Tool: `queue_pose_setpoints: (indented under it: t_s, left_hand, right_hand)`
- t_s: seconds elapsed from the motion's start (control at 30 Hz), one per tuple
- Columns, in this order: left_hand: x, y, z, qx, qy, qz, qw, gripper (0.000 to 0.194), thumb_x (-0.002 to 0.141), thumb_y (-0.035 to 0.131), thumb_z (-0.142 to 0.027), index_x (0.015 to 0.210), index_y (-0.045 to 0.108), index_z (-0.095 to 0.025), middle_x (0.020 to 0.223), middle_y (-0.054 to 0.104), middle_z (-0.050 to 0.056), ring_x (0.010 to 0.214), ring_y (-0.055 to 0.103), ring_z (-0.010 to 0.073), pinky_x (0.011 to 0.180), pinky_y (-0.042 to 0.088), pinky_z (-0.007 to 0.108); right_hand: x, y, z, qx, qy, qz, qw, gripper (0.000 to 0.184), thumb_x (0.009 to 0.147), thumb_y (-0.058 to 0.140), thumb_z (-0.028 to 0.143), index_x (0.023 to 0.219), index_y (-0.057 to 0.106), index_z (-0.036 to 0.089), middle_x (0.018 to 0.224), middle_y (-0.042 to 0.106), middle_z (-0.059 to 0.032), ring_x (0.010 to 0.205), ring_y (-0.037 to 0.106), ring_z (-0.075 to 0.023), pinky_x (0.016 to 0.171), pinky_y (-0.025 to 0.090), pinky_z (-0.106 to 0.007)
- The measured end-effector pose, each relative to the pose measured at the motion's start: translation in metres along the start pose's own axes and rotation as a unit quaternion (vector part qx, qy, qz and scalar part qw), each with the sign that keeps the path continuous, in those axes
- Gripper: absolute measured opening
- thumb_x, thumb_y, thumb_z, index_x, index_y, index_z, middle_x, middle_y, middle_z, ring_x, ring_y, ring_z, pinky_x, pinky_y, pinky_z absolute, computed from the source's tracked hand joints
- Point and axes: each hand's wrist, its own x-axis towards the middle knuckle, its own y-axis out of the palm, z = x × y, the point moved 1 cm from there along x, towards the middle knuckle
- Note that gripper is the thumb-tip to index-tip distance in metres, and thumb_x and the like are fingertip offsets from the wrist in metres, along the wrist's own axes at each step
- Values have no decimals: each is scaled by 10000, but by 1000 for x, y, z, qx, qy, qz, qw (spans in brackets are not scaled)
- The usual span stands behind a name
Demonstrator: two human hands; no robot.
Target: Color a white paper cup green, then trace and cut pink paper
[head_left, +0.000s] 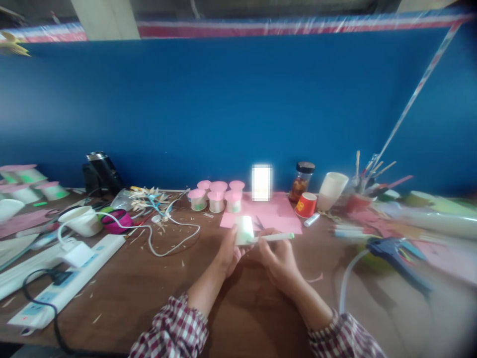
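A small white paper cup (244, 228) is gripped by my left hand (228, 253) above the brown table. Between the fingers of my right hand (278, 256) is a marker (276, 237) with a pale barrel and a green end; its other end meets the cup's lower right, where a green patch shows. Just beyond both hands lies a pink paper sheet (278, 209) with a dark pointed tool, perhaps scissors, partly hidden behind my right hand. Several white cups with pink discs on top (218, 196) stand left of the sheet, some with green marks.
A power strip (70, 283), white cable and bowl (80, 221) lie left, near wood scraps (147, 200). At right are a red paper cup (306, 205), lidded jar (301, 184), white cup (333, 191) and blue glue gun (398, 258). A blue partition (231, 109) rises behind.
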Motion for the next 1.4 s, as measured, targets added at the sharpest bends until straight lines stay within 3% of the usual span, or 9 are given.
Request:
queue_pose_setpoints:
  t_s: [0.2,0.63,1.03,1.23,1.4]
  left_hand:
    - [-1,2,2,26,19,26,999,436,823,529,-489,1069,598,-136,947,680,92,916,606,209,831,441,326]
    - [-1,5,0,44,40,2,998,418,796,558,-495,1010,581,-137,896,666,78,868,606,204,797,451,330]
    - [0,3,1,39,37,-20,998,398,798,566,-481,1022,583,-153,924,653,75,869,602,191,806,460,341]
    - [0,2,3,52,41,16,998,456,786,572,-510,1031,593,-126,928,667,99,919,607,222,816,449,337]
    - [0,3,1,49,47,9,998,420,800,554,-497,1020,593,-141,938,666,89,904,604,209,829,451,349]
  right_hand:
    - [1,0,0,-14,-3,-12,1000,175,827,549,333,825,600,165,627,558,6,523,461,-114,484,370,-216]
    - [0,1,5,-52,-23,-2,998,126,816,534,283,772,585,176,618,578,6,531,493,-122,501,380,-220]
    - [0,-2,3,-9,2,0,1000,110,807,533,266,763,581,178,586,543,25,512,467,-115,505,381,-219]
    - [0,-1,6,-14,-10,7,1000,97,800,536,253,774,587,174,637,575,7,565,501,-130,533,399,-222]
    - [0,-1,6,-10,-1,1,1000,109,821,522,253,760,569,176,595,521,28,527,462,-111,505,378,-211]
